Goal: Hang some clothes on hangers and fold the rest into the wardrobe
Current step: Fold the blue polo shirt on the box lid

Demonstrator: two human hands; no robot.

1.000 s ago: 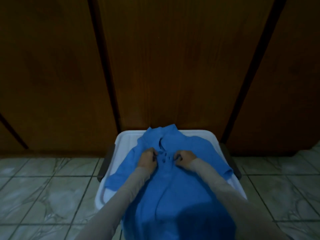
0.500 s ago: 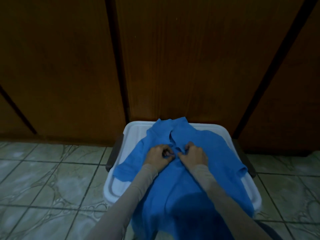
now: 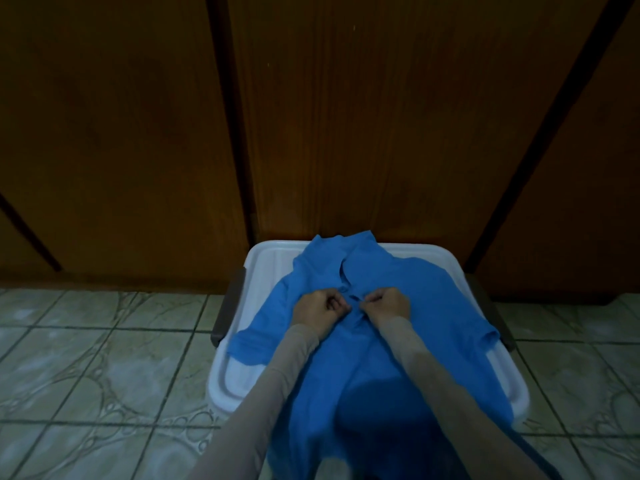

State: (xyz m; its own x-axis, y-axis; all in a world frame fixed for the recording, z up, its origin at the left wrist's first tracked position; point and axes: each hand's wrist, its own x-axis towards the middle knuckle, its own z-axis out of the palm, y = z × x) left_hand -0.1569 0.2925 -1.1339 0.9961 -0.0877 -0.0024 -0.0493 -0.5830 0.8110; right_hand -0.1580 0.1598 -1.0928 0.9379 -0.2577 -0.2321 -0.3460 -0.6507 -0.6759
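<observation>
A blue shirt (image 3: 398, 327) lies spread over a white tub (image 3: 273, 258). Left hand (image 3: 320, 308) and right hand (image 3: 389, 304) each pinch the shirt's front opening below the collar.

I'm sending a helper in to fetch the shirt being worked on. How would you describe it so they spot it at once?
Look at the foot of the brown wardrobe doors, where a white tub stands on the tiled floor. The blue shirt lies spread across its top, collar toward the doors. It is the only garment there, and both hands pinch its front.
</observation>
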